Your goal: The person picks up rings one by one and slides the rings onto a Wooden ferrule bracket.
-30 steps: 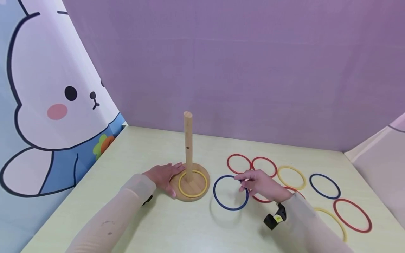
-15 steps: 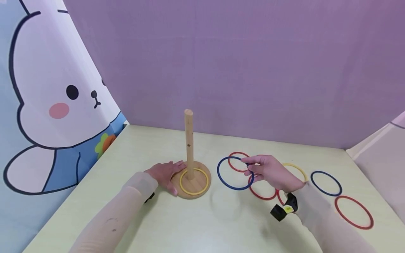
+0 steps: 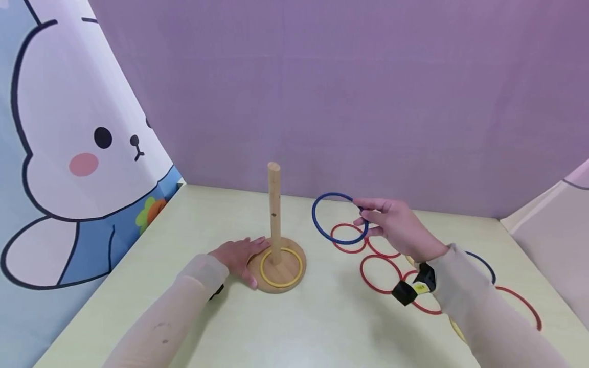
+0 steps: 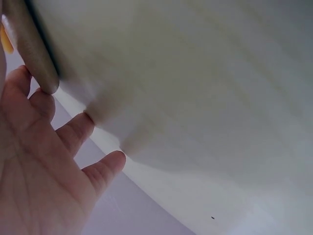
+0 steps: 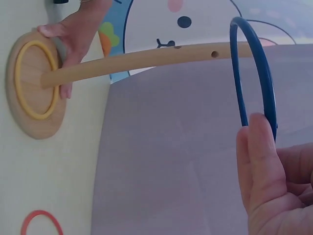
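A wooden peg [image 3: 274, 214] rises from a round wooden base [image 3: 294, 281] on the table, with a yellow ring [image 3: 262, 271] lying around its foot. My left hand [image 3: 236, 259] rests on the left edge of that base, fingers spread; in the left wrist view the fingertips [image 4: 113, 159] reach past the base's rim [image 4: 41, 58]. My right hand [image 3: 398, 225] pinches a blue ring [image 3: 317, 220] by its right side, between thumb and fingers. This ring is raised above the table, to the right of the peg, and appears near the peg's top in the right wrist view.
Several red rings, among them one red ring [image 3: 361, 271] right of the base, lie flat on the table [image 3: 294, 337]. Another blue ring [image 3: 488, 266] and yellow rings [image 3: 455, 329] are partly hidden by my right arm. A purple cloth [image 3: 368, 102] hangs behind.
My right hand has lifted the blue ring from close over the table to well above it, moving up and away from me. My left hand stays on the base.
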Available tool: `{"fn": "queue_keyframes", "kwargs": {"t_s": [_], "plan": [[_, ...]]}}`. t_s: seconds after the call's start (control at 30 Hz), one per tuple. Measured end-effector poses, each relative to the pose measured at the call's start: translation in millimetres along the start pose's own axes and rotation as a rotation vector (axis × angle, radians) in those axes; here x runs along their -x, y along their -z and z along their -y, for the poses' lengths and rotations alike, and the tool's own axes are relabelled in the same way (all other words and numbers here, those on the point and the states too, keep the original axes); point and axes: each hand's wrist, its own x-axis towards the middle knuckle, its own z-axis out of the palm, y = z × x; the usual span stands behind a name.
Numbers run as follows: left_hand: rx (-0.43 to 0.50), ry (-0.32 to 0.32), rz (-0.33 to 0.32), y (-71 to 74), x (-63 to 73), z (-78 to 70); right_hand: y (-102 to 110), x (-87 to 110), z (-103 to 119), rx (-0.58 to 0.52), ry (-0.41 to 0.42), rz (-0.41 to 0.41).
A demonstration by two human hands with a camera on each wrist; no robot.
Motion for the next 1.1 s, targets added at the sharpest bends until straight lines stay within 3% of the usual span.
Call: {"fn": "queue_keyframes", "kwargs": {"t_s": [0.2, 0.5, 0.8, 1.1], "plan": [[-0.015, 0.000, -0.001, -1.5, -0.6, -0.1, -1, 0.7, 12, -0.105, 0.009, -0.037], [-0.025, 0.007, 0.005, 2.2, 2.1, -4.8, -2, -6.7, 32, -0.169, 0.067, -0.053], [-0.012, 0.046, 0.034, 4.6, 1.1, -7.4, -22, -14.2, 52, -0.218, 0.082, -0.085], [-0.021, 0.094, 0.078, 5.3, -2.4, -7.5, -45, -24.0, 66, -0.356, 0.175, -0.075]]}}
